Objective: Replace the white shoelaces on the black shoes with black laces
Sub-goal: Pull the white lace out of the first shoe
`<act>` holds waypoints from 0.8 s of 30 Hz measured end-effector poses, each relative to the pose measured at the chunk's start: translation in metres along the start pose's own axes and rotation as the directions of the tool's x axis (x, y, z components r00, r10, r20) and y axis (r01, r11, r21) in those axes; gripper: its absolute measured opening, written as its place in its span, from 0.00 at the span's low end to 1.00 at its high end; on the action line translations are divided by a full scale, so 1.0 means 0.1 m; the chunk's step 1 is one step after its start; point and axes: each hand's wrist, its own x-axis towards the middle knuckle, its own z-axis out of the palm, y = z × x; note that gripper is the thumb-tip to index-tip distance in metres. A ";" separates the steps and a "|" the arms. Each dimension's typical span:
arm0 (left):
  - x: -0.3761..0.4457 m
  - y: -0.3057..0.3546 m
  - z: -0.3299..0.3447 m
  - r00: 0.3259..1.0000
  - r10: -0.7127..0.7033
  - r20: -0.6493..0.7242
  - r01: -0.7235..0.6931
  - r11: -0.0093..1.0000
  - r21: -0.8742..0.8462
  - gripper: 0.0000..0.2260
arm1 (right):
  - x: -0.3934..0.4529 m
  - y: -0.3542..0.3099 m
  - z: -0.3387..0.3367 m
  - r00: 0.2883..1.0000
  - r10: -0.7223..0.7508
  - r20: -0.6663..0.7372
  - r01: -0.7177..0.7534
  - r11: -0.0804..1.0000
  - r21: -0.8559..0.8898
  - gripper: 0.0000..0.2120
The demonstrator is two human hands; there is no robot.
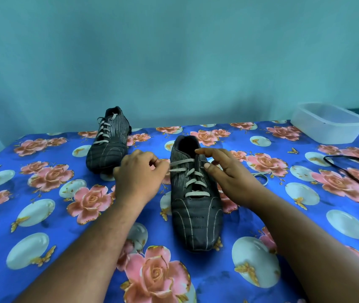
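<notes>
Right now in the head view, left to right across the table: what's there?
Far shoe → left hand pinching the white lace → near shoe → right hand → black laces, with the plastic tub behind them.

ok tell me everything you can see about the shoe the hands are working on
The near black shoe stands upright on the floral tablecloth, toe toward the camera, opening facing away. It looks like smooth leather or synthetic with thin pale stripes fanning over the toe and fine lines along the side. A white lace still crosses its eyelets in several rows. The left hand pinches the lace at the top row; the right hand rests by the other side, forefinger at the collar.
</notes>
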 end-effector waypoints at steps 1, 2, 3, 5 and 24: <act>-0.01 0.02 0.00 0.999 0.041 -0.010 -0.042 0.998 -0.053 0.13 | 0.00 0.00 0.00 1.000 0.000 0.002 0.000 1.000 -0.005 0.16; -0.03 0.04 0.01 0.994 0.102 -0.032 -0.105 0.988 -0.110 0.15 | 0.00 -0.01 0.00 1.000 0.000 0.005 0.000 1.000 -0.010 0.17; -0.06 0.08 0.02 0.984 0.173 -0.053 -0.179 0.973 -0.148 0.18 | -0.01 -0.01 0.00 1.000 0.000 0.009 0.000 1.000 -0.017 0.17; -0.11 0.14 0.07 0.953 0.292 -0.079 -0.300 0.943 -0.145 0.17 | -0.02 -0.02 -0.01 1.000 0.000 0.018 0.000 0.999 -0.037 0.19; -0.03 0.01 0.11 0.958 0.282 -0.044 -0.284 0.927 -0.246 0.20 | -0.04 0.01 -0.01 1.000 -0.004 0.024 0.006 0.997 -0.080 0.26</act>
